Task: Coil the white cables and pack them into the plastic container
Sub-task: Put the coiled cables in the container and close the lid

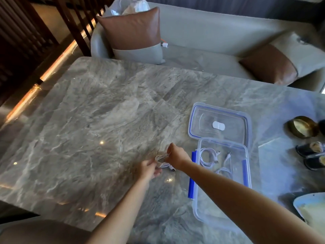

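A white cable (162, 161) is bunched into loose loops just above the marble table (88, 111), with its plug end hanging toward the table. My left hand (149, 169) pinches the loops from below left. My right hand (177, 155) grips them from the upper right. To the right stands the clear plastic container (197, 208) with blue clips, open. Two coiled white cables (209, 158) lie in its far half. Its clear lid (218, 120) lies flat on the table just beyond it.
A brass bowl (302, 126) and dark jars (311, 154) stand at the table's right edge, with a pale blue dish (309, 206) at the near right. Behind the table is a grey sofa (211, 32) with brown cushions (131, 29).
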### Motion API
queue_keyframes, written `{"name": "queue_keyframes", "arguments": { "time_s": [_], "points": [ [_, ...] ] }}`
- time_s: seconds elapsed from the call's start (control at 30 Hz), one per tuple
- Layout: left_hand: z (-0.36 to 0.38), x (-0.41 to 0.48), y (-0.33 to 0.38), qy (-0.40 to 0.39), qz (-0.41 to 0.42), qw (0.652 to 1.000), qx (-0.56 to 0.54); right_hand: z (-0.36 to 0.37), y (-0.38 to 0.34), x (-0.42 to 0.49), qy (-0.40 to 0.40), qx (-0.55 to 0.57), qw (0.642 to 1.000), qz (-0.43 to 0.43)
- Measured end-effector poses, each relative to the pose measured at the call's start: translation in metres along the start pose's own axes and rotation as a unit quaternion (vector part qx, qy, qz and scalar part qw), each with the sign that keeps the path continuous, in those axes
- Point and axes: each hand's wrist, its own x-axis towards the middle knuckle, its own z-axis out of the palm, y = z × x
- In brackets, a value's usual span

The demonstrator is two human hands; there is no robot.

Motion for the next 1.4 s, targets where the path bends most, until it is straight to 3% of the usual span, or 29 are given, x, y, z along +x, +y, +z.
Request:
{"name": "queue_keyframes", "arguments": {
  "time_s": [0.13, 0.23, 0.37, 0.47, 0.5, 0.57, 0.7, 0.8, 0.9, 1.13, 1.2, 1.27, 1.33, 1.4],
  "points": [
    [-0.005, -0.012, 0.022, 0.027, 0.080, 0.995, -0.062, -0.026, -0.005, -0.008, 0.061, 0.056, 0.995, -0.064],
    [0.003, -0.027, 0.051, -0.007, 0.142, 0.987, -0.070, -0.070, -0.011, -0.025, 0.129, 0.051, 0.982, -0.128],
    [0.037, -0.045, 0.074, -0.097, 0.169, 0.981, 0.010, -0.122, 0.004, -0.059, 0.223, 0.010, 0.960, -0.168],
    [0.072, -0.056, 0.071, -0.123, 0.186, 0.964, 0.146, -0.137, 0.035, -0.085, 0.212, -0.003, 0.968, -0.137],
    [0.083, -0.059, 0.066, -0.123, 0.204, 0.946, 0.218, -0.137, 0.049, -0.093, 0.203, -0.001, 0.972, -0.116],
    [0.101, -0.066, 0.054, -0.112, 0.257, 0.880, 0.384, -0.131, 0.076, -0.110, 0.188, 0.004, 0.979, -0.075],
    [0.129, -0.079, 0.026, -0.068, 0.373, 0.676, 0.632, -0.103, 0.118, -0.133, 0.147, 0.010, 0.989, -0.015],
    [0.139, -0.083, 0.008, -0.056, 0.391, 0.574, 0.717, -0.081, 0.132, -0.138, 0.118, 0.001, 0.993, 0.014],
    [0.141, -0.080, -0.004, -0.052, 0.393, 0.516, 0.759, -0.067, 0.135, -0.134, 0.093, -0.031, 0.995, 0.020],
    [0.149, -0.073, -0.010, -0.048, 0.380, 0.444, 0.810, -0.057, 0.140, -0.122, 0.041, -0.056, 0.997, 0.035],
    [0.149, -0.071, -0.009, -0.054, 0.381, 0.442, 0.810, -0.058, 0.139, -0.119, -0.008, -0.051, 0.998, 0.034],
    [0.147, -0.069, -0.002, -0.069, 0.405, 0.485, 0.772, -0.070, 0.140, -0.116, -0.045, -0.009, 0.998, 0.037],
    [0.143, -0.063, 0.015, -0.073, 0.464, 0.580, 0.666, -0.094, 0.148, -0.109, -0.010, 0.056, 0.998, 0.027],
    [0.140, -0.051, 0.038, -0.059, 0.477, 0.694, 0.535, -0.124, 0.158, -0.098, 0.085, 0.136, 0.987, 0.014]
  ]
}}
